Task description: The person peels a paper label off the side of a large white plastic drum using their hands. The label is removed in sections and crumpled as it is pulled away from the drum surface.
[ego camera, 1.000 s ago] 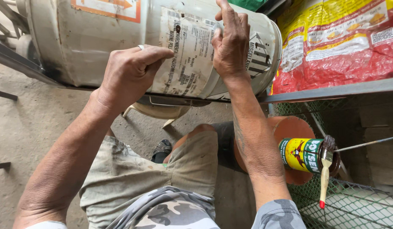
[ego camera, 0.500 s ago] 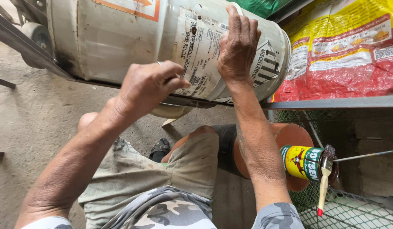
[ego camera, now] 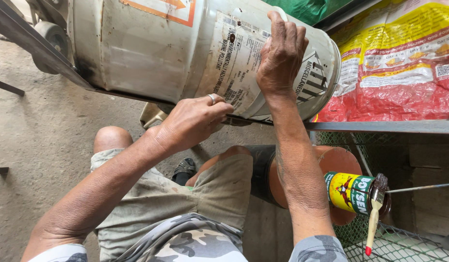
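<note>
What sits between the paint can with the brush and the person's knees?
In the head view, a round reddish-brown stool sits between the paint can and the knees.

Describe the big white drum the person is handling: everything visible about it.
The white drum lies on its side on a dark metal shelf edge, beside a red and yellow sack. It looks like painted metal, scuffed and rust-stained, with a rolled rim at its right end. A worn, printed paper label wraps its side, and an orange-bordered sticker sits near the top. The right hand presses flat on the label; the left hand, wearing a ring, touches the label's lower edge.
</note>
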